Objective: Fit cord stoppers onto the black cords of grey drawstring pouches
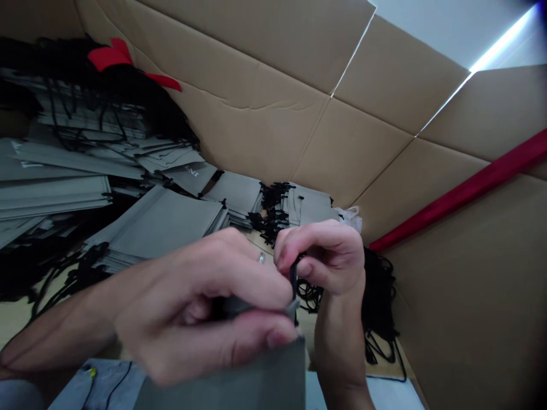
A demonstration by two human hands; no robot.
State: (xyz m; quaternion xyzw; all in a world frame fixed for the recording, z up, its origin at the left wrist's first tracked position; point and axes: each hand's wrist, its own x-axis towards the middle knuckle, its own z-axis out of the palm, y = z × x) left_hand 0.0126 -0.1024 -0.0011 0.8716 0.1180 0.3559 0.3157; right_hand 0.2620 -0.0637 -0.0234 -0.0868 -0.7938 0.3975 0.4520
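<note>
My left hand (209, 307), with a ring on one finger, pinches the top edge of a grey bag (239, 381) between thumb and fingers. The bag hangs down toward the bottom of the head view. Just beyond, my right hand (325, 256) is closed, thumb against the fingers, on a black cord (294, 276) that rises from the bag's edge. The fingers of both hands almost meet there. How the cord passes through the bag is hidden by my left fingers.
Stacks of grey bags (162, 219) with black cords fill the left side and the back. A bundle of black cords (378, 307) lies at right. Cardboard walls (265, 131) surround the table, with a red strip (461, 191) along the right one. Red material (111, 56) lies on the far-left pile.
</note>
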